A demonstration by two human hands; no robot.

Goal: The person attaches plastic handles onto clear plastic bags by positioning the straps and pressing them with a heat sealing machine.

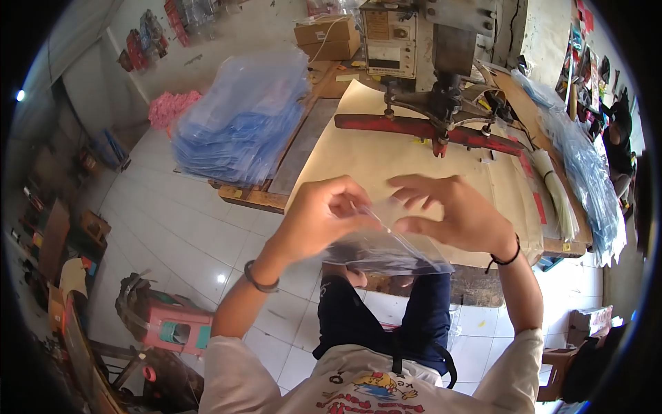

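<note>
Broad, tan-papered wooden worktop (345, 162), one o'clock; clear, thin plastic sheet (386, 258), five o'clock, pinched in the left hand (321, 217); right hand (460, 214) half open, contact unclear; one-sided support could let the limp sheet slip or crease

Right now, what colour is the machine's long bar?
The long bar is red with darker patches; it shows best in the head view.
</note>
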